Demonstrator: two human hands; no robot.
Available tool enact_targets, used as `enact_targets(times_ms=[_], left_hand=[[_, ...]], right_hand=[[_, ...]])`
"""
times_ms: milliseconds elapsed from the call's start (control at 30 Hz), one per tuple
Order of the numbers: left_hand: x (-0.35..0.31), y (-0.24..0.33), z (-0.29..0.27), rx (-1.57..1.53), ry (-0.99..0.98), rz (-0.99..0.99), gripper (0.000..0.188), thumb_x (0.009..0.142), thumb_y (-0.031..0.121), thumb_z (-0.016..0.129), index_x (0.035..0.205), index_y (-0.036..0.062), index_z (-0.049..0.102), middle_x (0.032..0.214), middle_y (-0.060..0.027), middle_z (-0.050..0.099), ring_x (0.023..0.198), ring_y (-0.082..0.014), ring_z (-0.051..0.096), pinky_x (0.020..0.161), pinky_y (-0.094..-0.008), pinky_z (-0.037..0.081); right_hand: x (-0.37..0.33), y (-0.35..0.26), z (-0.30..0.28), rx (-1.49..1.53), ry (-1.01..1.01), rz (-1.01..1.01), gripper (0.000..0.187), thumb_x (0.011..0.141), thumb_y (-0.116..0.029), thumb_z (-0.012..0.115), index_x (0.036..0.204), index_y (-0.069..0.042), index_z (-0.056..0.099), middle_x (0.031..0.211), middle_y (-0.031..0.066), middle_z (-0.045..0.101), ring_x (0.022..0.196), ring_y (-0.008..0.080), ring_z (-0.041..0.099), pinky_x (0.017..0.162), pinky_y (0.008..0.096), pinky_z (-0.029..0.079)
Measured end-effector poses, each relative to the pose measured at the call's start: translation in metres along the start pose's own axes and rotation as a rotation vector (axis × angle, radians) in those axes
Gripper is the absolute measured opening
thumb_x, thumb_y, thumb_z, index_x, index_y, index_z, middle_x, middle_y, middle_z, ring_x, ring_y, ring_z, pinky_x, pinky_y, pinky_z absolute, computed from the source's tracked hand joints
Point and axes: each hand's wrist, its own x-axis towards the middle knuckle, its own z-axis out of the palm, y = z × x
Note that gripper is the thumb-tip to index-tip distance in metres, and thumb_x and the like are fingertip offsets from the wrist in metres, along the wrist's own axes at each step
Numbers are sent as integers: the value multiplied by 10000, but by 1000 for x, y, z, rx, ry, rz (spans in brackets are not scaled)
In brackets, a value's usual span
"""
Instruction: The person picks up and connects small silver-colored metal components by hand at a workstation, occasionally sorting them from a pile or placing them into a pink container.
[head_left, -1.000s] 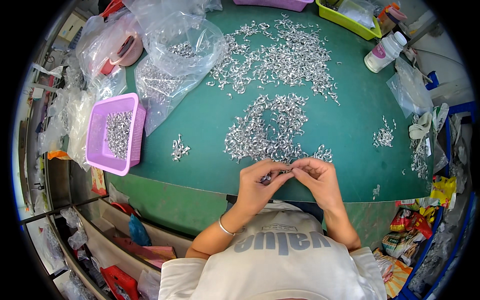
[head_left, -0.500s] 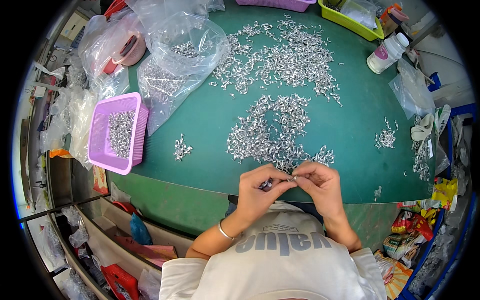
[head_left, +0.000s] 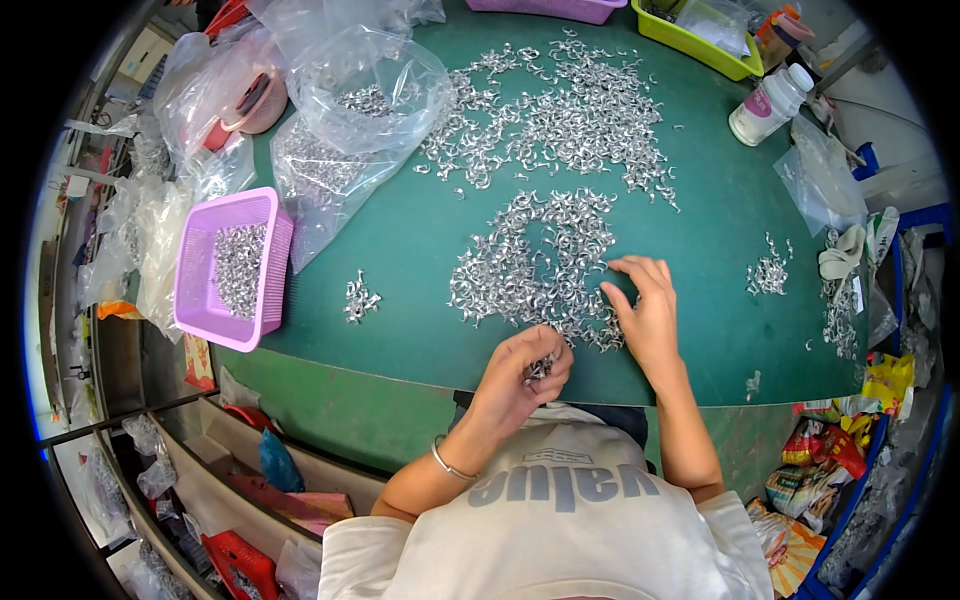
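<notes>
Clutching parts [head_left: 540,369] in the left hand [head_left: 512,378], with fingers curled around them, at the near edge of the main pile [head_left: 572,288] on the green table [head_left: 420,240]. Holding the right hand [head_left: 652,308] at that pile's right edge, with thumb and fingers loosely parted; impossible to tell whether touching the outermost parts there. Facing a wider scatter [head_left: 590,115] on the far side, just beside a clear bag [head_left: 325,215] to its left. With a purple basket [head_left: 276,275] of parts at left, near a small heap [head_left: 360,298], and with a white bottle [head_left: 768,106] at far right.
</notes>
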Motion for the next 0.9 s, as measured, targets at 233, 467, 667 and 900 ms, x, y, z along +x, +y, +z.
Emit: enact_targets(times_ms=[233,467,667,900], left_hand=[[7,-9,2,153,173,74,120,830,85,497,882,-18,532,703,-40,463,557,-76,379,450,-175,281],[16,-11,-10,190,158,95,156,866,125,526,943,-8,555,661,17,433,543,-41,335,440,-166,247],[19,-16,1,472,289,217,190,816,40,578,1002,2,560,654,38,444,555,-27,357,463,-166,274],[17,-13,7,914,224,572,101,748,-17,641,847,-2,624,631,45,432,593,-30,368,543,-171,329]], right_hand=[[2,13,13,-205,-23,-79,97,713,-14,606,803,-20,571,782,80,546,770,252,496,686,355,369],[-7,10,1,151,7,71,72,711,26,606,769,15,564,778,106,593,681,246,514,578,305,407],[-21,-8,-6,599,-99,393,37,759,14,601,782,17,571,770,41,615,650,84,511,578,214,392],[-30,-32,-19,953,-250,479,78,799,27,576,875,25,595,797,30,609,736,67,545,649,198,432]])
